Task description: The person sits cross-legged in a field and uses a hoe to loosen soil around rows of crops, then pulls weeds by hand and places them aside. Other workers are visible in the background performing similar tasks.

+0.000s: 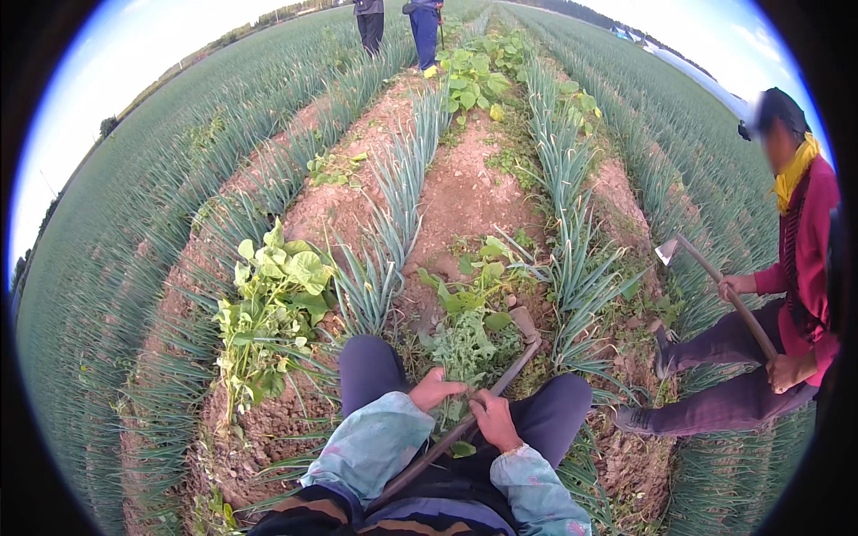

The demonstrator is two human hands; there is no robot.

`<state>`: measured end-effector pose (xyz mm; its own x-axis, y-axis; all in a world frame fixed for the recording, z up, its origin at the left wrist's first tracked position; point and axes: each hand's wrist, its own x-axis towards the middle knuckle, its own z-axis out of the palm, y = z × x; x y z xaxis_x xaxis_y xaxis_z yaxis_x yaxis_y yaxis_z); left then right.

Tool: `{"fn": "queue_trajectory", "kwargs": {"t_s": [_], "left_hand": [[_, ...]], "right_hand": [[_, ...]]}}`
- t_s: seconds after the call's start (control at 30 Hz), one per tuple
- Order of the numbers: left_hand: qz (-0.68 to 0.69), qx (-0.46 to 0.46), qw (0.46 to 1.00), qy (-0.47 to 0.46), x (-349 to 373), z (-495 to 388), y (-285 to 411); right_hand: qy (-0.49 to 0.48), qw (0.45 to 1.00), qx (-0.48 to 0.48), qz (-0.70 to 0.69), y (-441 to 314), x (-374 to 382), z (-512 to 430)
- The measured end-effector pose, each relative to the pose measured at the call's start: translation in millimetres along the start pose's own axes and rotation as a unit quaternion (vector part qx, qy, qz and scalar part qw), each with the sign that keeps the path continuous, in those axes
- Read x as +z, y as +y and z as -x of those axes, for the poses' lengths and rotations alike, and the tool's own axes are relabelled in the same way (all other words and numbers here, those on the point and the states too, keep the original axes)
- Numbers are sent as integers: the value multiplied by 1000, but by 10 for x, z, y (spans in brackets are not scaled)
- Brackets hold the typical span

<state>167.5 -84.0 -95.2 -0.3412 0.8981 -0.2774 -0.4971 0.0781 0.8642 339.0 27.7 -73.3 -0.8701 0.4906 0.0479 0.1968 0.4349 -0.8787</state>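
Note:
Between my knees, my left hand is closed on the stems of a leafy green weed. My right hand pinches the same stems just beside it, thumb and forefinger together. A hoe with a wooden handle leans across my lap under my right forearm; its metal blade rests near the soil ahead. Low broad-leaved plants grow or lie just beyond the weed; which of the two I cannot tell.
Rows of green onions flank me, with another onion row on the right. A heap of broad-leaved plants lies at left. At right a co-worker holds a hoe. Two people stand far ahead.

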Motion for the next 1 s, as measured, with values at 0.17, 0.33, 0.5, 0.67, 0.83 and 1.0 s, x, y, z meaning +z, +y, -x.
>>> {"fn": "queue_trajectory", "kwargs": {"t_s": [0.17,0.33,0.5,0.67,0.83,1.0], "left_hand": [[8,17,997,80,51,45,26],[-46,39,997,57,46,57,-51],[-301,220,928,10,162,42,-239],[-162,120,979,36,-46,32,-335],[-263,222,938,48,374,83,-160],[-288,272,915,74,253,221,-126]], "right_hand": [[-3,999,9,50,11,59,18],[41,988,59,138,59,190,-2],[93,987,67,110,553,407,22],[111,982,132,-82,643,588,-145],[156,967,201,-8,1403,646,-152],[202,881,309,-296,1165,479,-109]]}}
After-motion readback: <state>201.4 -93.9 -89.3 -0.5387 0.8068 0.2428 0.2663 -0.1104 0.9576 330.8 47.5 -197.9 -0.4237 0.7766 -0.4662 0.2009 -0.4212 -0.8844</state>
